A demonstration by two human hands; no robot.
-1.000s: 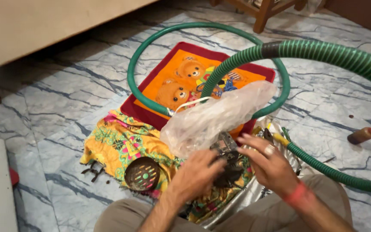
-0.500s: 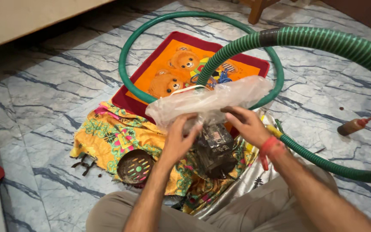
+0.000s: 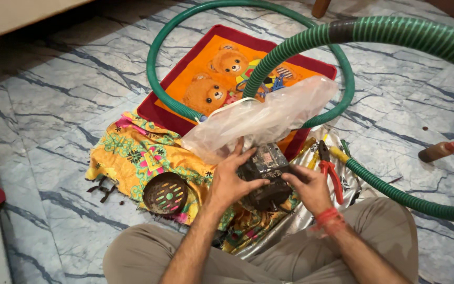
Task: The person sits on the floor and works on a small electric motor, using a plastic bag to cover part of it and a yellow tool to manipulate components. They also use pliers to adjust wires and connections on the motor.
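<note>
A dark, grimy motor-like block (image 3: 265,176) sits on a colourful patterned cloth (image 3: 132,158) in front of my crossed legs. My left hand (image 3: 233,179) grips its left side, fingers spread over the top. Against its right side lies my right hand (image 3: 308,186), which wears a red thread at the wrist. A crumpled clear plastic bag (image 3: 261,118) lies just behind the block, touching my left fingertips. A round dark perforated cover (image 3: 165,193) rests on the cloth to the left of my hands.
A thick green ribbed hose (image 3: 311,42) loops over an orange mat with bear pictures (image 3: 211,79) and runs past my right knee. Red-handled pliers (image 3: 331,176) lie on silver foil at right. A brown bottle (image 3: 437,151) lies on the marble floor.
Both hands have dropped from the plastic bag onto the dark block and now hold it from both sides. The bag has settled behind it.
</note>
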